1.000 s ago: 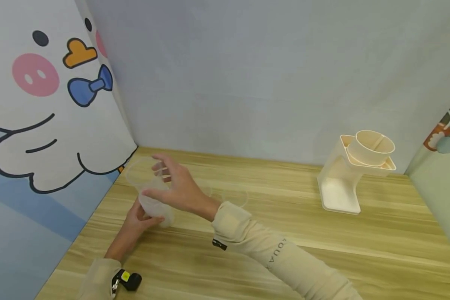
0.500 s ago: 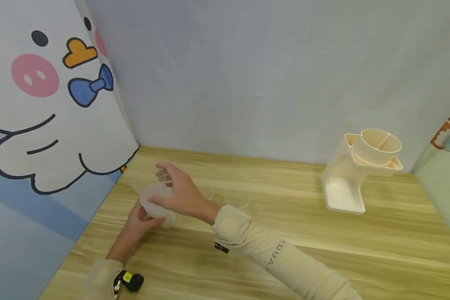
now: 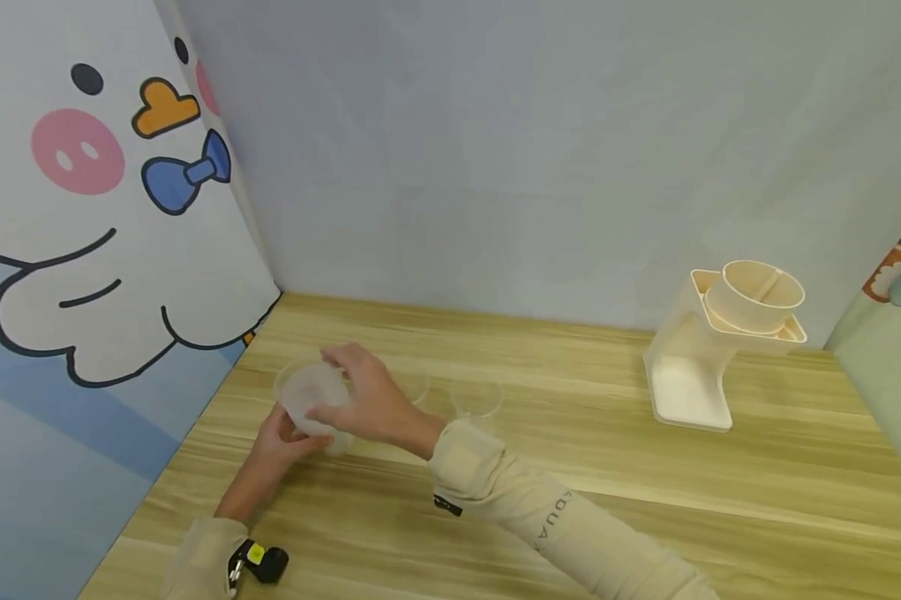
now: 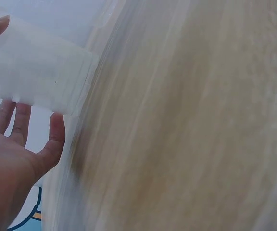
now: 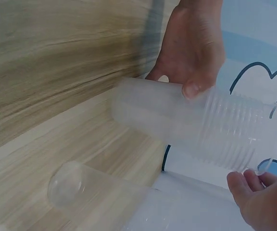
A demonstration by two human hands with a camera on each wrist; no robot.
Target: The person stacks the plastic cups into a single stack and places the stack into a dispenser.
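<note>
Cup stack (image 5: 153, 108), translucent plastic, ridged towards the mouth: leaning between both hands; base contact with the wooden tabletop (image 3: 570, 475) cannot be told.
Left hand (image 3: 276, 448): clasping the stack's lower part, thumb and fingers on opposite sides.
Right hand (image 3: 378, 404): curling round the mouth end, pinching the uppermost cup's rim (image 5: 271, 162).
Change: within the last second, that rim is sinking from well above the stack to close over it; the cup is apparently nesting deeper, bringing the stack nearer to complete, by judgement.
Clear cups (image 3: 477, 396), two: standing just beyond the right-hand grip.
Cream plastic stand (image 3: 683, 371): standing well right of both grips.
</note>
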